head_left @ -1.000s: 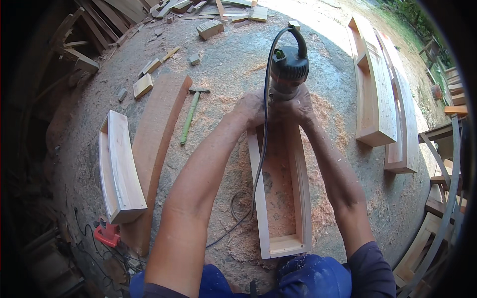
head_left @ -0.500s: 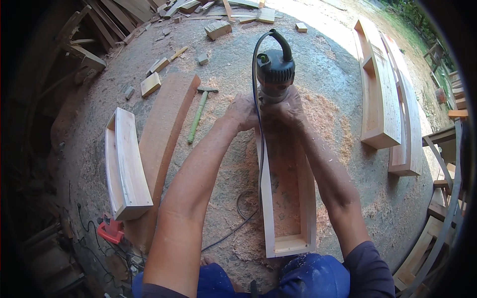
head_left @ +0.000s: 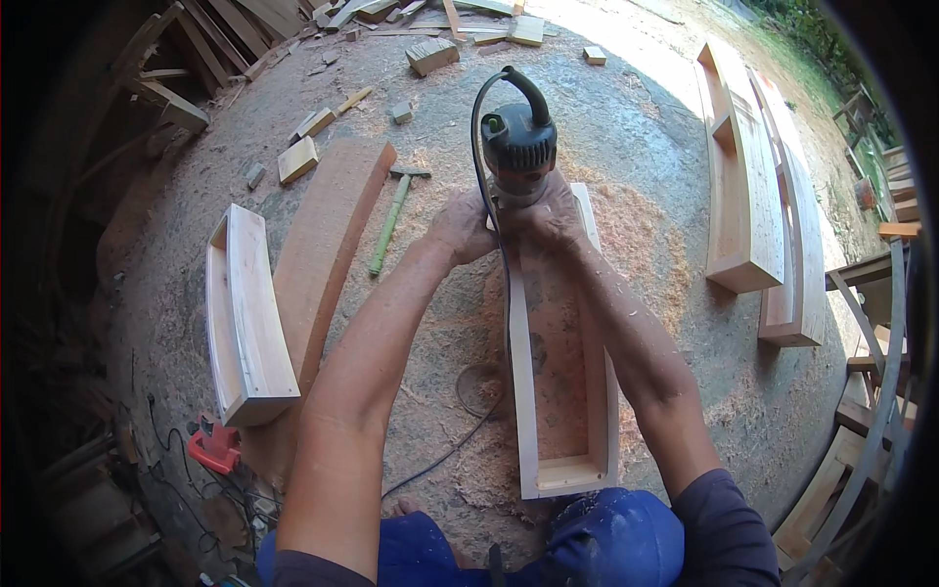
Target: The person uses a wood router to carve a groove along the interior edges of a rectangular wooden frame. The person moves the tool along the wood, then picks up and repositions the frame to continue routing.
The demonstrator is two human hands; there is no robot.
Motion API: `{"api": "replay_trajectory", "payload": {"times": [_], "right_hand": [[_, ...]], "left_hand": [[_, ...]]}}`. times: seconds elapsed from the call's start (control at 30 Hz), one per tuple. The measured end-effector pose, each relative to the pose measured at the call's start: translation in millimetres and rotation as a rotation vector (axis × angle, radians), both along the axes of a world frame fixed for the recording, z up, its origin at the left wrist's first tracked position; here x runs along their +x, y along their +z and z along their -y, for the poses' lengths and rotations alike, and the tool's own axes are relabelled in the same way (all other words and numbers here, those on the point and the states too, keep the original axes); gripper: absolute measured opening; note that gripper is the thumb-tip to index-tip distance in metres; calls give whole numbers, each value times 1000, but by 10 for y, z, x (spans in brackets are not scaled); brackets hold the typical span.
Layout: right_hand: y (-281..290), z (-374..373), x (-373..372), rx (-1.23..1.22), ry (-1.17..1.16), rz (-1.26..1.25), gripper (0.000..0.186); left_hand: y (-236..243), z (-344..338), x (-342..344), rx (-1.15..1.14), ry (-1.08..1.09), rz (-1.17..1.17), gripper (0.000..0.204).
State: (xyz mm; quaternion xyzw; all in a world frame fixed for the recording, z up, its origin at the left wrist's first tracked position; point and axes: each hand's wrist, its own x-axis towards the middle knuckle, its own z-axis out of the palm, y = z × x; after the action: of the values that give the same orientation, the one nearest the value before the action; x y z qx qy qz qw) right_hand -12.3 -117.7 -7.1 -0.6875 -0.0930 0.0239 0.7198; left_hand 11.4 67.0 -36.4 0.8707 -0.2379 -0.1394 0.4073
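A dark upright router (head_left: 520, 142) with a cord looping from its top stands at the far end of a long, open wooden box frame (head_left: 527, 416). My left hand (head_left: 462, 227) is closed on the router's left side, low down. Closed round its base on the right is my right hand (head_left: 553, 217). The hands hide the router's base and the bit, along with part of the frame's far end. The frame lies lengthwise on the ground, its near end by my knee.
A green-handled hammer (head_left: 393, 220) lies left of my hands, beside a thick plank (head_left: 328, 225). A shorter box frame (head_left: 256, 313) rests against the plank. Two long box frames (head_left: 748, 196) stand at the right. Shavings, offcuts and a red tool (head_left: 213, 445) are scattered about.
The router and both hands have shifted left and slightly nearer along the frame's far end. The far part of the frame's right side now shows beyond my right hand.
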Motion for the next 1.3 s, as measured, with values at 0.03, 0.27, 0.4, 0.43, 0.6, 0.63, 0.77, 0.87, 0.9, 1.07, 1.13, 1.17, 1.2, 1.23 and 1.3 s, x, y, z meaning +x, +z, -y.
{"api": "replay_trajectory", "payload": {"times": [0.03, 0.27, 0.4, 0.43, 0.6, 0.63, 0.77, 0.87, 0.9, 1.07, 1.13, 1.17, 1.2, 1.23, 1.3], "right_hand": [[15, 42, -36, -63, 7, 11, 83], [-31, 227, -255, -295, 17, 32, 87], [-109, 223, -412, -303, 31, 34, 88], [-118, 197, -452, -292, 32, 44, 89], [-98, 168, -711, -241, 33, 63, 92], [-78, 179, -781, -230, 35, 51, 93], [-212, 249, -1007, -303, 35, 44, 95], [-114, 182, -1197, -451, 38, 82, 95], [-154, 142, -1188, -439, 33, 107, 94], [-444, 199, -1157, -319, -36, 202, 81], [-422, 113, -1156, -337, -43, 230, 77], [-477, 116, -1116, -285, -48, 225, 76], [-504, 154, -1105, -317, -65, 258, 76], [-484, 136, -1095, -340, -78, 291, 75], [-435, 140, -1094, -488, -115, 381, 75]], "left_hand": [[-1, 36, -26, -43, -13, -17, 70], [226, 241, -425, 143, -72, 136, 75], [100, 209, -576, -11, -55, 56, 72], [62, 178, -611, -66, -40, 2, 71], [86, 156, -875, -89, 10, 67, 60], [166, 178, -976, -5, 7, 195, 56], [366, 248, -1353, -32, -3, 304, 56], [272, 153, -1517, -21, 34, 140, 64], [210, 139, -1582, -88, 70, 44, 69], [-29, 562, -2009, -270, 217, -190, 98], [-293, 537, -1999, -324, 130, -171, 103], [-315, 585, -2000, -331, 90, -195, 104], [-329, 596, -1987, -279, 84, -274, 103], [-318, 573, -1986, -217, 84, -351, 103], [-348, 564, -2011, -71, 127, -279, 98]]}}
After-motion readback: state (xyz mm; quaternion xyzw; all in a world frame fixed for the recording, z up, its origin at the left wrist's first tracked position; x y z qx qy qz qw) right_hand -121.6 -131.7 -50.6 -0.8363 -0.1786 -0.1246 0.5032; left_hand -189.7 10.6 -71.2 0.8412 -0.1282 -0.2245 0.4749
